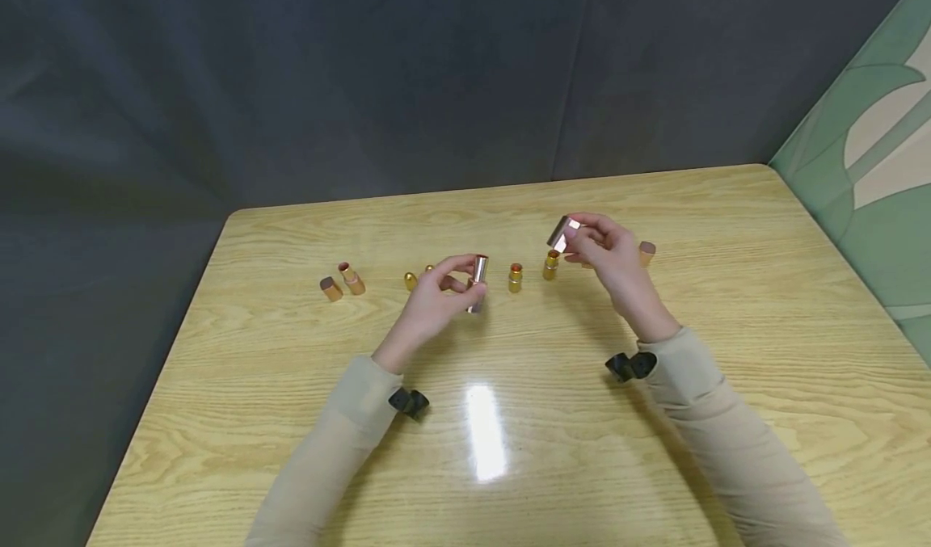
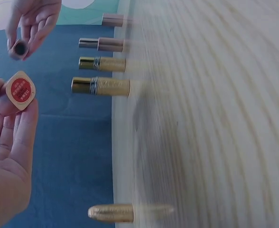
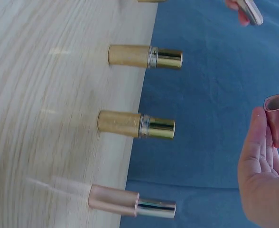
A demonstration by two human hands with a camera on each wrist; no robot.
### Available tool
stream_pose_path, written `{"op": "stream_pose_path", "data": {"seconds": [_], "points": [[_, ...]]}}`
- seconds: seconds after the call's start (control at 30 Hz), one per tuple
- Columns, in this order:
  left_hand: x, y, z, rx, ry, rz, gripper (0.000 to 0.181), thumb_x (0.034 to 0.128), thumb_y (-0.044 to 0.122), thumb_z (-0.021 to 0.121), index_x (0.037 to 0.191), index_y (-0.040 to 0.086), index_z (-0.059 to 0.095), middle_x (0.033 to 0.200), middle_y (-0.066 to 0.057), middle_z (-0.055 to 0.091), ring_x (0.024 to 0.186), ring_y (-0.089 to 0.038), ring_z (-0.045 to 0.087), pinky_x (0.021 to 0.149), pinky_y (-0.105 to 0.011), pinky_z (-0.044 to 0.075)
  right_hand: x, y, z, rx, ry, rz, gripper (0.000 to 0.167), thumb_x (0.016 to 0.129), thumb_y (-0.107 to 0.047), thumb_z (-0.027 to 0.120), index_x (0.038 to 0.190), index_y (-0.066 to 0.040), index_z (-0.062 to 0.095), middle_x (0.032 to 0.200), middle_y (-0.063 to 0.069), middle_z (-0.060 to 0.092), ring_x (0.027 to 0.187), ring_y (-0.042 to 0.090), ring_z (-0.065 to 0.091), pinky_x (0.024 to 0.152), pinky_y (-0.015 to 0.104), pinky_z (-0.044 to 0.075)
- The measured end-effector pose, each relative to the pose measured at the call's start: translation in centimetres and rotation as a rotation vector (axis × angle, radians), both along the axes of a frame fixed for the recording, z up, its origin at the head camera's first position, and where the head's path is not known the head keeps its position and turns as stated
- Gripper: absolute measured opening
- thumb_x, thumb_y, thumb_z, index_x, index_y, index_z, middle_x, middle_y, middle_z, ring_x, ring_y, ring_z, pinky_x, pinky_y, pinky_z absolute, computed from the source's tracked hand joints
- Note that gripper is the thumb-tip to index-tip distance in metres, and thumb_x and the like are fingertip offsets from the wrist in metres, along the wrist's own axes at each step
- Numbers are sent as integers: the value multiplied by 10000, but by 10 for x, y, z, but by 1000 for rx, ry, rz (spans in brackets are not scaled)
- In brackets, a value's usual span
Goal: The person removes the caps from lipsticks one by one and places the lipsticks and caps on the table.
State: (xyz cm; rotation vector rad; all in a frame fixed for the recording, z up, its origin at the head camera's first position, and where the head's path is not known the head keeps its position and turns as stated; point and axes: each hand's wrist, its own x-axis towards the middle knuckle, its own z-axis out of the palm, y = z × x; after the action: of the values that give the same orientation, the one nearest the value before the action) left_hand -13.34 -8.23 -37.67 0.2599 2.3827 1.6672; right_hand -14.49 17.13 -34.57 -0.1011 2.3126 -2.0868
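Observation:
My left hand (image 1: 435, 300) pinches an uncapped rose-gold lipstick (image 1: 480, 271), held upright above the table. Its base with a red label (image 2: 23, 90) faces the left wrist camera. To the right, my right hand (image 1: 607, 260) holds a rose-gold lipstick cap (image 1: 562, 233) tilted in the air; its hollow end shows in the right wrist view. Cap and lipstick are apart. Two uncapped gold lipsticks (image 1: 515, 279) stand upright on the table between the hands. Another uncapped rose-gold lipstick (image 3: 113, 200) stands near the right hand, mostly hidden behind it in the head view.
Gold caps (image 1: 410, 281) stand just left of my left hand, one partly hidden. Farther left are an uncapped rose-gold lipstick (image 1: 351, 279) and a rose-gold cap (image 1: 330, 289). Another cap (image 1: 647, 252) stands beyond my right hand. A dark curtain (image 1: 407, 78) hangs behind the wooden table (image 1: 553, 450).

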Motion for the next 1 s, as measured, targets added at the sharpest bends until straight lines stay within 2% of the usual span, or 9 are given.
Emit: {"op": "stream_pose_path", "data": {"seconds": [0.17, 0.27, 0.4, 0.57, 0.8, 1.0], "points": [[0, -10, 2, 27, 20, 34, 446, 894, 177, 673, 1320, 136, 550, 1236, -110, 576, 910, -207, 604, 644, -249, 499, 2, 7, 2, 31, 4, -31, 200, 962, -219, 565, 1149, -154, 539, 877, -189, 629, 777, -15, 635, 699, 127, 532], [1, -17, 4, 31, 23, 54, 454, 891, 167, 676, 1323, 121, 547, 1240, -119, 577, 916, -201, 620, 676, -251, 518, 3, 10, 3, 5, 9, -33, 145, 956, -212, 579, 1096, -212, 545, 886, -172, 630, 771, -11, 627, 678, 123, 529], [3, -26, 6, 35, 13, 76, 475, 895, 179, 673, 1343, 119, 529, 1258, -112, 563, 938, -183, 622, 716, -280, 525, 4, 14, 4, -45, 17, -37, 141, 945, -202, 600, 1079, -215, 561, 878, -153, 639, 745, 0, 619, 665, 119, 525], [4, -38, 6, 31, 19, 97, 492, 903, 195, 665, 1366, 136, 507, 1296, -103, 549, 999, -232, 629, 774, -367, 532, 4, 17, 4, -96, 32, -58, 132, 936, -159, 609, 1053, -212, 579, 909, -127, 632, 775, -7, 614, 698, 104, 525], [5, -53, 4, 23, 6, 131, 482, 915, 197, 649, 1371, 154, 499, 1326, -99, 541, 1119, -273, 590, 829, -268, 504, 3, 22, 5, -122, 21, -65, 153, 920, -140, 629, 1056, -192, 580, 970, -88, 608, 806, 24, 608, 706, 104, 517], [5, -64, 3, 49, 20, 141, 467, 928, 148, 624, 1372, 110, 484, 1313, -149, 533, 1152, -293, 570, 831, -212, 508, 3, 25, 7, -76, 2, -81, 159, 911, -178, 648, 1052, -210, 581, 1020, -113, 586, 919, 9, 570, 749, 81, 488]]}}
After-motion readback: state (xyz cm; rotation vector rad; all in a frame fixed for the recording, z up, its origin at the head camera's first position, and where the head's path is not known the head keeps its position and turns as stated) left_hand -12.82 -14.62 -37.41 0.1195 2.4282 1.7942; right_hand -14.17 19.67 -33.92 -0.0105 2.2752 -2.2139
